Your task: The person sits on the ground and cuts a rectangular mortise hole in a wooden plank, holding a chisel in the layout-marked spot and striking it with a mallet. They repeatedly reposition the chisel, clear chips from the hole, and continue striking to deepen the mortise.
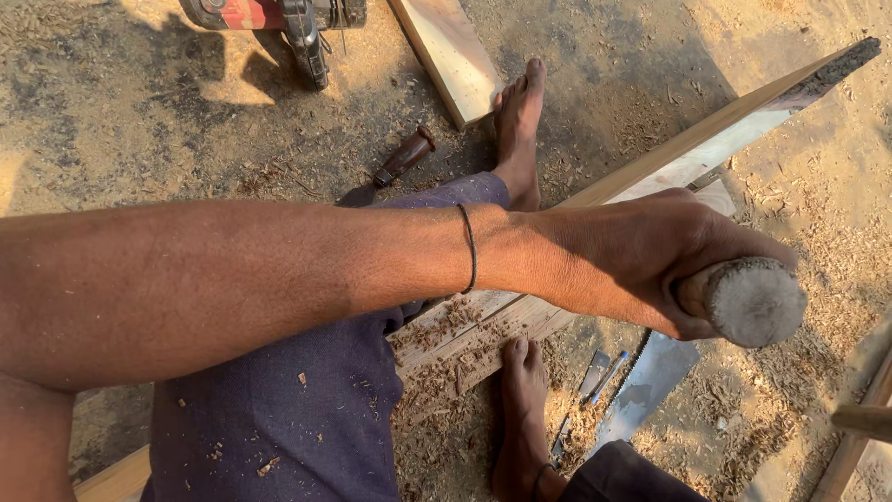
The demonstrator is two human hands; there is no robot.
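Round wooden handle (751, 299) sits at frame right above the long plank (706, 144), butt end toward camera. Left hand (641, 260) fingers curled tight around it, thumb under. Forearm crosses frame left to right, thin band at wrist. Right hand not visible. Saw (650, 376) and chisel (401, 163) lie on sawdust-covered ground; bare feet on plank.

Dark navy trousers (307, 409) flecked with pale chips, a grey-ended wooden handle (748, 299), a pale tan plank (650, 177), a red machine (269, 14), a seemingly reddish-brown chisel handle (406, 156), a thin black wristband (469, 246).
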